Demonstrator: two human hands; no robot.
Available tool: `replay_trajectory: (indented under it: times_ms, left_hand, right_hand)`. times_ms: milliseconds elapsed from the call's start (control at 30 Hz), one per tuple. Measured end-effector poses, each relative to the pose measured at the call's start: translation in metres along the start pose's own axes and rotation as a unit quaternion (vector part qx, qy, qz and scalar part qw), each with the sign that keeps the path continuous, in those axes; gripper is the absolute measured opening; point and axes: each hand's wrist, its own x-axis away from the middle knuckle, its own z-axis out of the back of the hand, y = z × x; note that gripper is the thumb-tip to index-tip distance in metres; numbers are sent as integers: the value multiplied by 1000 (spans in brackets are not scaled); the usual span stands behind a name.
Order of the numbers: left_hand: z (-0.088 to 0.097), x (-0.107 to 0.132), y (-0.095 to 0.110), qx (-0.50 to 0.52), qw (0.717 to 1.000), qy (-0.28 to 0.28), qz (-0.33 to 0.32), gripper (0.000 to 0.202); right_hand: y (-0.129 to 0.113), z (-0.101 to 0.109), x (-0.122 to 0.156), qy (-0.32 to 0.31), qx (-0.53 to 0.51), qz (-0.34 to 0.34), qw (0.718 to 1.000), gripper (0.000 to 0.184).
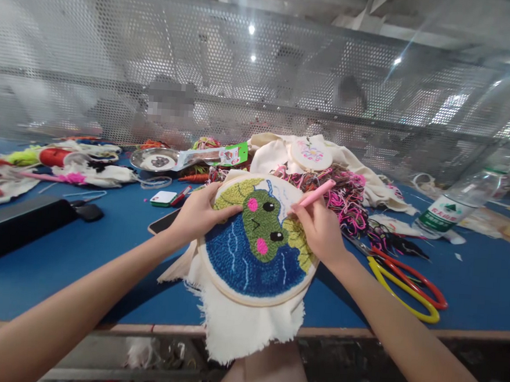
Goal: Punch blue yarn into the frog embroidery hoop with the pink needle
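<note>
An embroidery hoop [247, 298] is tilted toward me at the table's front edge, its frayed white cloth [249, 333] hanging below. On it, looped yarn forms a green frog [259, 223] with pink cheeks over blue water, with yellow-green patches at the sides. My left hand [199, 210] grips the hoop's left rim, thumb on the front, other fingers hidden behind. In my right hand [318, 224] is a pink punch needle pen [318, 192], pinched near the unworked white area at the upper right. Its tip is hidden by my fingers.
Scissors [406, 283] with red and yellow handles lie at right, near a plastic bottle [450, 210]. Tangled yarn [341, 200] and a smaller hoop [312, 154] sit behind. At left are a black case [21, 227] and a metal dish [154, 159]. A perforated metal screen [262, 87] stands at the back.
</note>
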Motion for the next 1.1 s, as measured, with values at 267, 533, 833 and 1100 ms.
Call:
replay_trajectory:
  times_ms: [267,533,833,1100]
  left_hand:
    - [2,1,4,3,1000,15,1,48]
    - [-2,0,-3,17,1000,-2,10,48]
    - [-2,0,-2,7,1000,-2,4,49]
    - [1,1,3,22,1000,17,-4,49]
  right_hand:
    - [-7,-1,-1,-27,75,15,997,22]
    - [-1,4,1,22,-17,-46,999,31]
    - [-3,5,1,17,9,-44,999,28]
    - [-10,1,-1,-34,114,49,992,23]
